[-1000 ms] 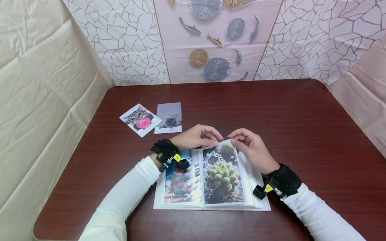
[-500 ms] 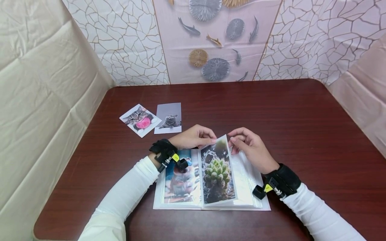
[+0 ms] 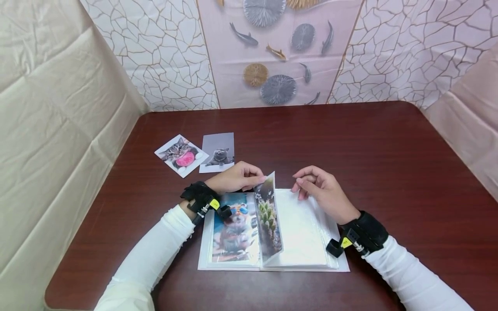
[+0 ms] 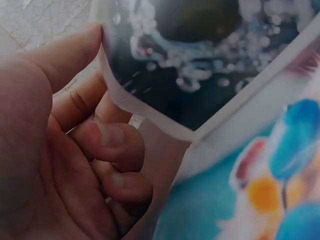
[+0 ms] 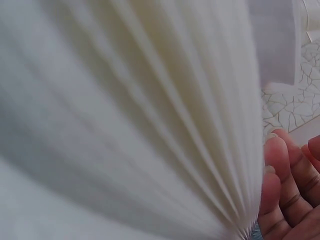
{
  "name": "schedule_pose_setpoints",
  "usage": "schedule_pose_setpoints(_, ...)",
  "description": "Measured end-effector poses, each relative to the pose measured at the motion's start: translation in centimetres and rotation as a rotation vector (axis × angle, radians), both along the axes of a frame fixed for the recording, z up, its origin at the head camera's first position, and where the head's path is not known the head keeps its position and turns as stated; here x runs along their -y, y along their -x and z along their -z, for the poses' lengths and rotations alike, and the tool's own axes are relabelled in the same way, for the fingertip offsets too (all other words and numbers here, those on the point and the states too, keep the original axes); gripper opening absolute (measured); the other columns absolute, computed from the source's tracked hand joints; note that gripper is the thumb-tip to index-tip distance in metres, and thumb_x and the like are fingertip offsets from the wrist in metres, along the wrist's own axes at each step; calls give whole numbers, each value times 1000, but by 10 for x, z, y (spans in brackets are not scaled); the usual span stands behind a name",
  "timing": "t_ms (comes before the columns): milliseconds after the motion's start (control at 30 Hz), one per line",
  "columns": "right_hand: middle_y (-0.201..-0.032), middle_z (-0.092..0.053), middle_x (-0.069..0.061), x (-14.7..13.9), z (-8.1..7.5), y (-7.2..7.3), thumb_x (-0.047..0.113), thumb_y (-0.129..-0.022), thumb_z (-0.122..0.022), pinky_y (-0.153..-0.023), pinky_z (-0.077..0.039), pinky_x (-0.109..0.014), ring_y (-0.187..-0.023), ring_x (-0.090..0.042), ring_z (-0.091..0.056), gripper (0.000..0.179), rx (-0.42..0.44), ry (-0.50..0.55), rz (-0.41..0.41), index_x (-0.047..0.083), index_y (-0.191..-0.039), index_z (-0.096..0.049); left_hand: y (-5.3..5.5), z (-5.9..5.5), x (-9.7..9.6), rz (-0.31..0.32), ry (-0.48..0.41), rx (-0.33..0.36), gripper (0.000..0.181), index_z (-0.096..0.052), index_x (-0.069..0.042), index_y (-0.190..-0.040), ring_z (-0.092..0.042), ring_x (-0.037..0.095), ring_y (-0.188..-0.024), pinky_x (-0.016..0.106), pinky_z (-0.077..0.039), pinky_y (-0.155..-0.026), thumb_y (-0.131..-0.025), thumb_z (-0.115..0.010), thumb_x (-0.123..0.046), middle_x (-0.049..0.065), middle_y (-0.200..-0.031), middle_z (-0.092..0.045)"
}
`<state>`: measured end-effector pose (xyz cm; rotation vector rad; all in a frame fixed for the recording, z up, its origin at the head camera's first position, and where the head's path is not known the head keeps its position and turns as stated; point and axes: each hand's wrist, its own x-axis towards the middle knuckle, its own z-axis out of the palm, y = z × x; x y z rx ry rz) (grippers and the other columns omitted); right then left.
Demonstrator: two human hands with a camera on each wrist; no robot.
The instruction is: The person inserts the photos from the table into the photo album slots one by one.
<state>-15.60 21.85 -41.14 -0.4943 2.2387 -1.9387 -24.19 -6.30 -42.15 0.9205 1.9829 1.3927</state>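
Note:
An open photo album (image 3: 307,233) lies on the table in the head view. My left hand (image 3: 238,178) pinches the top edge of its raised page, which holds a green succulent photo (image 3: 268,216); in the left wrist view the thumb is on the clear sleeve (image 4: 165,112). On the left page is a blue animal photo (image 3: 235,233). To the right a blank white page is uncovered. My right hand (image 3: 324,192), fingers loosely bent, is at the top of that side and grips nothing. In the right wrist view its fingers are beside the fanned page edges (image 5: 165,100).
Two loose cat photos are beyond the album on the left: one with a pink object (image 3: 180,155), one grey (image 3: 218,147), their edges meeting or nearly so. The dark red table (image 3: 369,147) runs back to a patterned cloth backdrop (image 3: 280,52).
The succulent page has lifted and swung leftward with my left hand, uncovering the blank page. My right hand, which was at the page's corner, has let go and stays almost in place.

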Motion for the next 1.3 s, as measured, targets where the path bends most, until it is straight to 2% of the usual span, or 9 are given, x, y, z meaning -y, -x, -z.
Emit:
schedule_pose_setpoints(333, -89, -72, -1, 2, 0, -1, 14, -106, -54, -67, -54, -26, -70, -21, -61, 15, 7, -23, 29, 6, -117, -59, -6, 0, 23, -47, 68, 16, 23, -69, -9, -93, -43, 17, -56, 27, -37, -60, -106, -55, -22, 1, -61, -42)
schedule_pose_setpoints(467, -89, -72, -2, 2, 1, -1, 13, -106, -54, -67, -54, -27, -70, -21, -62, 15, 5, -21, 29, 5, -117, -59, -7, 0, 29, -33, 57, -9, 29, -66, -3, -88, -46, 20, -62, 28, -40, -66, -107, -53, -21, 4, -70, -46)
schedule_pose_setpoints(600, -89, -72, -1, 2, 0, -1, 13, -106, -54, -67, -54, -27, -70, -21, -62, 15, 0, -24, 25, 5, -117, -59, -6, 0, 35, -19, 34, -46, 29, -66, -3, -88, -46, 22, -63, 27, -41, -67, -107, -51, -17, 5, -81, -50)
schedule_pose_setpoints(700, -89, -72, -1, 2, -1, -1, 13, -106, -54, -67, -54, -26, -70, -21, -62, 17, -8, -32, 28, 2, -118, -59, -6, 0, 41, -30, 31, -35, 29, -70, -6, -93, -45, 21, -60, 27, -39, -62, -108, -49, -20, 6, -74, -48)
schedule_pose_setpoints(800, -89, -72, -1, 2, -1, 0, 13, -106, -54, -67, -54, -26, -71, -21, -62, 18, -14, -39, 32, 0, -118, -58, -7, 1, 46, -30, 14, 6, 35, -70, -4, -98, -43, 21, -59, 27, -37, -61, -110, -44, -24, 7, -67, -43)
schedule_pose_setpoints(867, -89, -72, -1, 2, -1, 0, 13, -106, -54, -67, -54, -26, -71, -21, -62, 17, -12, -39, 30, 1, -117, -59, -8, 3, 50, -42, 10, 24, 39, -70, -3, -100, -45, 19, -64, 26, -38, -61, -111, -41, -27, 6, -73, -50)
schedule_pose_setpoints(1067, -88, -72, -1, 3, 0, -1, 14, -105, -55, -67, -54, -27, -71, -21, -62, 16, 3, -23, 17, 3, -116, -60, -13, 9, 61, -147, -16, 135, 42, -68, -2, -99, -56, 18, -94, 25, -49, -75, -111, -40, -31, 5, -104, -62)
schedule_pose_setpoints(1133, -88, -72, -1, 2, 1, 0, 14, -106, -55, -67, -55, -27, -70, -20, -62, 16, 2, -24, 15, 3, -115, -60, -14, 11, 65, -180, -12, 129, 42, -68, -3, -98, -55, 18, -90, 25, -47, -73, -111, -40, -32, 6, -102, -61)
schedule_pose_setpoints(1300, -88, -72, 0, 2, 1, 0, 13, -106, -54, -67, -55, -27, -71, -20, -63, 17, -2, -36, 15, 0, -116, -59, -19, 11, 71, -271, 24, 83, 44, -68, -2, -96, -43, 15, -69, 25, -37, -63, -111, -38, -31, 3, -91, -57)
